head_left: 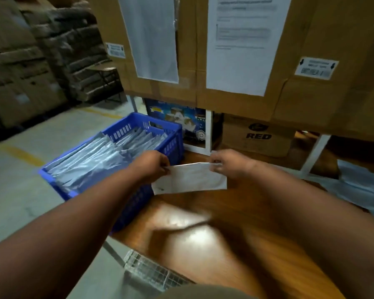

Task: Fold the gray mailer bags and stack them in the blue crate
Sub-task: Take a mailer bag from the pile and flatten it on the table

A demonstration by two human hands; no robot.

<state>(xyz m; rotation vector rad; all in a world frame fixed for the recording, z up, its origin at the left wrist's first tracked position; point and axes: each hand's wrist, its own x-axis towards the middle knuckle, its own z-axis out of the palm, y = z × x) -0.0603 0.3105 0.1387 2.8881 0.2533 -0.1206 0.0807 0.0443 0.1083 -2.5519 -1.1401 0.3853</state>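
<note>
Head view, nearest first: a clear plastic box (151,275) sits at the wooden table's (235,251) near edge; above the tabletop, left hand (152,167) and right hand (227,165) each pinch a top corner of a folded mailer bag (190,180), held up between them; just left, the blue crate (171,137) is packed with gray folded bags (99,156); loose bags (361,186) lie far right; cardboard boxes (289,61) beyond.

Blue slatted crate (173,145); silvery-gray bags (99,156); glossy brown table (235,234).
</note>
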